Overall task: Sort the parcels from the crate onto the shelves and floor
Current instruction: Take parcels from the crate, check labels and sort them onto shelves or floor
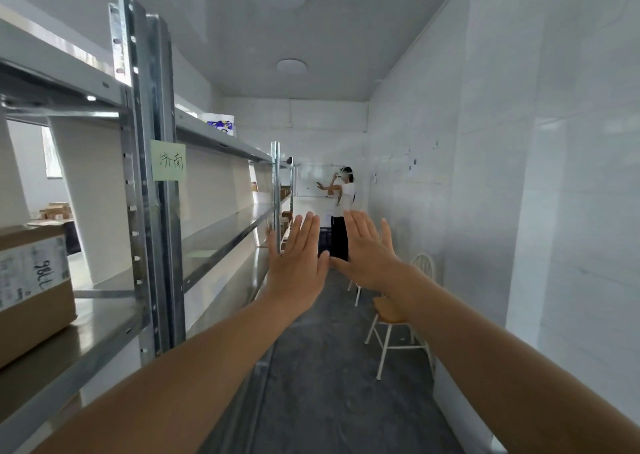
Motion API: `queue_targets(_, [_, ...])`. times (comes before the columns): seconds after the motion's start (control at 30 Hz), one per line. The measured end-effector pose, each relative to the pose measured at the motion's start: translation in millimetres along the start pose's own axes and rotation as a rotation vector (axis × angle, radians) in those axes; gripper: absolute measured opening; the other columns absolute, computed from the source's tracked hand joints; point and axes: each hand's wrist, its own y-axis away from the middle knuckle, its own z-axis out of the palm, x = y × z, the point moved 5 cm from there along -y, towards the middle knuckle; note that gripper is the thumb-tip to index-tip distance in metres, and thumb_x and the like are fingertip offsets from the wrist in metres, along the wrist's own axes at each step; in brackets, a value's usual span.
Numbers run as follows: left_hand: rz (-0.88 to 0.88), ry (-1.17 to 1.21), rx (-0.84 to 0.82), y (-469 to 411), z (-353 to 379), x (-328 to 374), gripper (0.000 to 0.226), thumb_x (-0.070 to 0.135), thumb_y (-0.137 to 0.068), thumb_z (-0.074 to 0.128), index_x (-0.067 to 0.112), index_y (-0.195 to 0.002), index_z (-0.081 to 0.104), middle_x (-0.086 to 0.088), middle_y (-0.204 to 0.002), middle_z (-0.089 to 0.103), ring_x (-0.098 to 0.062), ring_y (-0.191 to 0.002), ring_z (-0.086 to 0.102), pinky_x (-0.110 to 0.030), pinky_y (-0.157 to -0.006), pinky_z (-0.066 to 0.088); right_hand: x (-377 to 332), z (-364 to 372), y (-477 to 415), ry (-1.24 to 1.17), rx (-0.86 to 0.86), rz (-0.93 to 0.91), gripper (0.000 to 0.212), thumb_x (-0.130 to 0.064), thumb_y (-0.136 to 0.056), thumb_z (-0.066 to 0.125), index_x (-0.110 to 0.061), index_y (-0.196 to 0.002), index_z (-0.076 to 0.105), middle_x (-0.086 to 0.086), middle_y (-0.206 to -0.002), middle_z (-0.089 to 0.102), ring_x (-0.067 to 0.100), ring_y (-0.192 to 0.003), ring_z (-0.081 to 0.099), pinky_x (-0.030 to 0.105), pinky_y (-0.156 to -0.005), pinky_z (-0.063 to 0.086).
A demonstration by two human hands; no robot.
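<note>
Both my arms stretch straight out in front of me down a narrow aisle. My left hand point(298, 263) and my right hand point(369, 253) are held up side by side, backs toward me, fingers straight, thumbs nearly touching, holding nothing. A brown cardboard parcel point(33, 291) with a white label stands on the metal shelf point(104, 318) at my near left. A white and blue parcel point(221, 124) lies on the top shelf further along. No crate is in view.
Metal shelving point(152, 190) runs along the left with a green paper note point(168, 160) on an upright. A white-legged chair point(394, 318) stands by the right wall. Another person point(343, 211) stands at the far end before a whiteboard. More cartons point(55, 210) sit behind the shelving.
</note>
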Motion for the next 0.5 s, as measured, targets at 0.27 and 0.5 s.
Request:
queue_targets(0.27, [-0.035,-0.003,0.014,-24.9,4.0,-0.2,0.063,0.044,-0.104,0.021,0.024,-0.156,-0.008,0.008,-0.164,-0.011,-0.009,-0.149,-0.016,-0.042,-0.109,-0.022,20.5,5.3,-16.7,-0.039,-0.015,0.003,0.096,-0.065,-0.094,0.038,-0.010,-0.155,-0.011,0.002,-0.164,-0.009,0.019,-0.151,-0.014,0.049,-0.117,-0.011])
queue_targets(0.5, [-0.057,-0.002,0.003,-46.8,14.7,18.0,0.062,0.043,-0.104,0.019,0.023,-0.156,-0.007,0.007,-0.164,-0.009,-0.010,-0.150,-0.014,-0.049,-0.116,-0.015,53.7,16.2,-28.5,-0.117,-0.015,-0.025,0.090,-0.062,-0.097,0.033,-0.010,-0.155,-0.010,0.002,-0.165,-0.009,0.018,-0.151,-0.014,0.048,-0.116,-0.014])
